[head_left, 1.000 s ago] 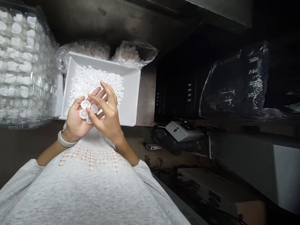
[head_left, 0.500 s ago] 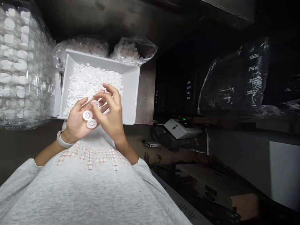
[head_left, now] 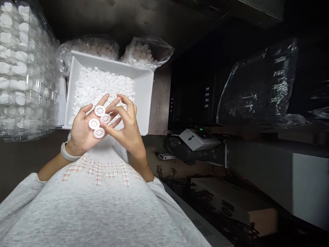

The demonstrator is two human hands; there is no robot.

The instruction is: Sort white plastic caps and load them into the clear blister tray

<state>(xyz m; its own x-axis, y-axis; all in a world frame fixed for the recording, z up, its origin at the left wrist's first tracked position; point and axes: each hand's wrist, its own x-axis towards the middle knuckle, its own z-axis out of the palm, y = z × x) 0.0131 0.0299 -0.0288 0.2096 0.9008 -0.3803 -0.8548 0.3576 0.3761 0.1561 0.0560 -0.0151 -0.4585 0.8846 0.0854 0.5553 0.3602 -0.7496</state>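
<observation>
My left hand [head_left: 83,132] is palm up with its fingers spread, and several small white spoked plastic wheels [head_left: 99,132] lie on the palm and fingers. My right hand [head_left: 127,128] reaches over from the right. Its thumb and index finger are at opposite edges of one white wheel [head_left: 105,118], its other fingers bent above. Below both hands stands a white plastic bin [head_left: 142,103], with a heap of small white round parts [head_left: 102,82] spread over its left and middle portion. My hands cover the near part of the heap.
Stacked clear plastic trays [head_left: 43,85] with white parts stand at the left. Behind the bin sit two clear bags of round parts, one at the left [head_left: 102,48] and one at the right [head_left: 141,53]. A grey device with a green light [head_left: 197,139] is at the right, near black plastic wrapping [head_left: 257,89].
The wheels have shifted on my left palm and now lie more spread out. My right hand's fingers have moved slightly right, uncovering more of them. The view has shifted a little.
</observation>
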